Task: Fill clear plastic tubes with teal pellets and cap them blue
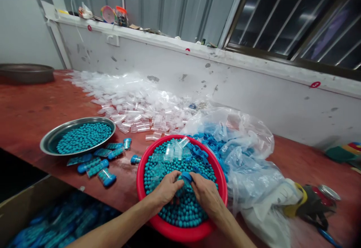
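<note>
Over a red basin (224,187) of teal beads (183,212), my two hands meet. My left hand (167,187) is closed around a small clear plastic tube (180,190), mostly hidden by the fingers; teal shows through it. Pinched in my right hand (205,191) is a blue cap (186,176), at the tube's upper end; I cannot tell whether it is seated. On the beads behind my hands lie several empty clear tubes (177,151) and, to the right, loose blue caps (199,153).
A metal dish (45,148) of beads stands left, with several filled capped tubes (97,167) beside it. Clear tubes (135,108) are heaped along the wall. Right of the basin lies a plastic bag (248,169) with blue caps. A box (17,203) of filled tubes sits below the table edge.
</note>
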A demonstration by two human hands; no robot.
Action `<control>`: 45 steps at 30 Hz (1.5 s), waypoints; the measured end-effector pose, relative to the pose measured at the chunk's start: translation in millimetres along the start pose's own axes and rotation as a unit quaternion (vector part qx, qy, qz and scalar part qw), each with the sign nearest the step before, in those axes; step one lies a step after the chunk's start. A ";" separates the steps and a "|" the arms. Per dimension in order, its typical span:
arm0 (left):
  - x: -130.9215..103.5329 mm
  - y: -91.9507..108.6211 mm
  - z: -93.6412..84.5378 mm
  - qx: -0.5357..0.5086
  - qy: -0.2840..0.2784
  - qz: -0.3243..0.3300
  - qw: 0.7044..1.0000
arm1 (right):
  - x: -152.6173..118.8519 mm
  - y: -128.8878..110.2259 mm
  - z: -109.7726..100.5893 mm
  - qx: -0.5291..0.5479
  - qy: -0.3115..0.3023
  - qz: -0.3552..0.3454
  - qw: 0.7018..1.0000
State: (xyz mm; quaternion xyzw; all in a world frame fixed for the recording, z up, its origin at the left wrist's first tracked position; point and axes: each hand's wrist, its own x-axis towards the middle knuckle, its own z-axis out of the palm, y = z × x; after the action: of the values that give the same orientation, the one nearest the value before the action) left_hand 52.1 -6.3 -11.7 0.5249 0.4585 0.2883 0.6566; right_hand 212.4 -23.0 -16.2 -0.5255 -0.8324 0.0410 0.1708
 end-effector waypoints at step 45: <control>-6.5 2.7 17.3 -0.082 0.053 0.106 0.990 | -2.8 -47.3 6.7 0.183 0.051 0.103 0.976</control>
State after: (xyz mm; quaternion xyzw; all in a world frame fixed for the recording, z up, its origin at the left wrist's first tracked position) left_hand 65.3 -18.5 -6.7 0.4989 0.4095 0.4201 0.6380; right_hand 170.5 -45.8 -11.4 -0.5698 -0.7425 0.1828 0.3011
